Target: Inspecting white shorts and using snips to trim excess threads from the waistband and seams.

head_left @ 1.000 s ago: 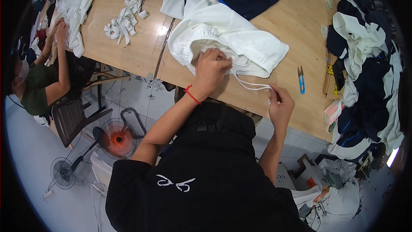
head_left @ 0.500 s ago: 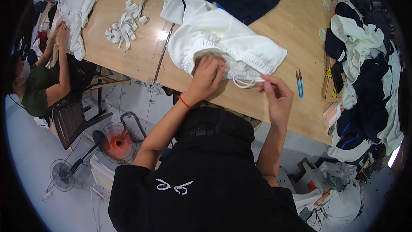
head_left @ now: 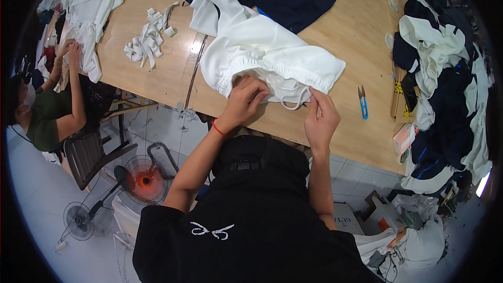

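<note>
White and gathered at the waist, our garment [head_left: 272, 37] lies on the wooden surface [head_left: 367, 144] at the upper centre of the frame. We curl our left hand [head_left: 244, 97] inside its waist opening, unable to tell what those fingers hold; our right hand [head_left: 321, 120] pinches the white cord [head_left: 291, 108], fingers narrow. Blue-handled snips [head_left: 363, 106] lie at right.

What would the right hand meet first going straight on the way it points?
Right hand: likely the gathered waistband of the white garment, right by its fingertips; depth makes contact hard to judge.
</note>
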A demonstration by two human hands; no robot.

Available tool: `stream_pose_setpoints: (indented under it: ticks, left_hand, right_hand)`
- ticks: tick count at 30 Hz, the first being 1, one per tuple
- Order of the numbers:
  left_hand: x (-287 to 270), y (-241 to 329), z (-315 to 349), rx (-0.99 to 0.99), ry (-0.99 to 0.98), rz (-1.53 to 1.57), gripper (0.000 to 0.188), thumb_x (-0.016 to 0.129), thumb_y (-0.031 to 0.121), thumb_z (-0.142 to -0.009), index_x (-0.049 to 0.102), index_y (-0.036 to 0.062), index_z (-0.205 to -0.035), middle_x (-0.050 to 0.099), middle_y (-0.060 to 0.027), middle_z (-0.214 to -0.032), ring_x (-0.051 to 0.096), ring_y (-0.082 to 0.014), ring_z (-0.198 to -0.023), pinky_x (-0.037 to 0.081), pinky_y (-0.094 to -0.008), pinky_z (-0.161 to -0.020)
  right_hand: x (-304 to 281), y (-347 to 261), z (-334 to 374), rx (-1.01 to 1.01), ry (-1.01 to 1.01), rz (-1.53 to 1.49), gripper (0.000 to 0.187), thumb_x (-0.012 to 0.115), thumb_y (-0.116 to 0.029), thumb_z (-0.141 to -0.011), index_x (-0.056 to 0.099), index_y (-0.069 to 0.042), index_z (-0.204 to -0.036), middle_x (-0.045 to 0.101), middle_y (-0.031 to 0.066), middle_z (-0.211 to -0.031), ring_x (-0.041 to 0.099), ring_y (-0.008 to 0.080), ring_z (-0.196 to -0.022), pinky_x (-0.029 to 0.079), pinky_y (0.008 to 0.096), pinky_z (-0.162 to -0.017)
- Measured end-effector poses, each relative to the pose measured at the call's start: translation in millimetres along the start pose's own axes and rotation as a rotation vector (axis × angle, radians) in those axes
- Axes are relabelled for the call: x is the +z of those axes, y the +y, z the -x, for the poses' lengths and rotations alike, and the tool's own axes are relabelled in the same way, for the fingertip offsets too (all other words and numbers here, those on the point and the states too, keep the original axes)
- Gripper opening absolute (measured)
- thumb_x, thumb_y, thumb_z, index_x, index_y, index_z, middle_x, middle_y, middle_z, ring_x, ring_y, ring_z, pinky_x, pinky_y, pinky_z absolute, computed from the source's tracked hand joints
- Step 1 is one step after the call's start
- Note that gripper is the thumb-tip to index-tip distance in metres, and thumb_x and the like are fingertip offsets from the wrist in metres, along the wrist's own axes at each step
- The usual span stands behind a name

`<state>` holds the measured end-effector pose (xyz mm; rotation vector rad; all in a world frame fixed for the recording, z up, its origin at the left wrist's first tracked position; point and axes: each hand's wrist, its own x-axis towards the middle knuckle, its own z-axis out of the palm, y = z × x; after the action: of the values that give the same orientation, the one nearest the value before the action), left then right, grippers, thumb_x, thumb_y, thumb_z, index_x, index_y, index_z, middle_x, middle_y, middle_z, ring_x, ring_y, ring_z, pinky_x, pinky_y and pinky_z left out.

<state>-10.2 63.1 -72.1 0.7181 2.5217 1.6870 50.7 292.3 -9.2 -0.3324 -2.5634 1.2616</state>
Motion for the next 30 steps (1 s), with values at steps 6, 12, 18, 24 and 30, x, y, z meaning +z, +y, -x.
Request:
stream_pose_setpoints:
  ticks: [6, 12, 18, 24, 30]
  left_hand:
    - [0.9, 8.4, -1.9, -0.114, 0.049, 0.057, 0.010, 0.076, -0.001, -0.093, 0.067, 0.0019, -0.095, 0.066, -0.0178, -0.122, 0.065, -0.0338, -0.108, 0.052, -0.0398, -0.091]
    - [-20.0, 44.1, -13.1, -0.004, 0.080, -0.161, 0.014, 0.080, 0.001, -0.087, 0.066, 0.0033, -0.092, 0.031, -0.0327, -0.169, 0.039, -0.0533, -0.148, 0.038, -0.0552, -0.119]
    - [-14.3, 55.6, -24.0, 0.064, 0.027, -0.219, 0.014, 0.081, 0.003, -0.086, 0.067, 0.0050, -0.090, 0.016, -0.0344, -0.176, 0.022, -0.0574, -0.160, 0.018, -0.0627, -0.130]
    - [-31.9, 64.9, -22.7, 0.015, 0.005, -0.159, 0.014, 0.080, 0.003, -0.086, 0.067, 0.0051, -0.089, 0.025, -0.0289, -0.176, 0.026, -0.0568, -0.158, 0.022, -0.0622, -0.129]
    - [-37.7, 62.0, -15.9, 0.007, -0.005, -0.128, 0.014, 0.077, 0.001, -0.090, 0.063, 0.0028, -0.092, 0.038, -0.0254, -0.170, 0.036, -0.0541, -0.154, 0.030, -0.0579, -0.126]
  right_hand:
    - [32.8, -16.6, -4.0, -0.205, -0.273, -0.130, 0.034, 0.061, 0.015, -0.089, 0.076, 0.001, -0.117, 0.076, 0.0200, -0.110, 0.074, 0.0388, -0.106, 0.058, 0.0436, -0.094]
    - [44.1, -19.8, -44.9, -0.280, -0.319, -0.072, 0.035, 0.059, 0.015, -0.089, 0.073, 0.003, -0.118, 0.075, 0.0236, -0.114, 0.073, 0.0431, -0.109, 0.058, 0.0454, -0.094]
    - [40.0, -22.2, -76.9, -0.342, -0.121, 0.287, 0.052, 0.058, 0.016, -0.083, 0.066, 0.006, -0.134, 0.069, 0.0265, -0.133, 0.067, 0.0433, -0.124, 0.053, 0.0476, -0.105]
    - [-22.6, -5.4, -63.3, -0.204, -0.339, -0.074, 0.036, 0.060, 0.011, -0.095, 0.070, 0.007, -0.130, 0.075, 0.0222, -0.125, 0.071, 0.0346, -0.121, 0.056, 0.0411, -0.102]
    - [-98.9, 76.1, -24.2, 0.276, 0.012, -0.292, 0.023, 0.064, -0.001, -0.105, 0.071, 0.008, -0.125, 0.077, 0.0189, -0.118, 0.074, 0.0297, -0.116, 0.057, 0.0417, -0.103]
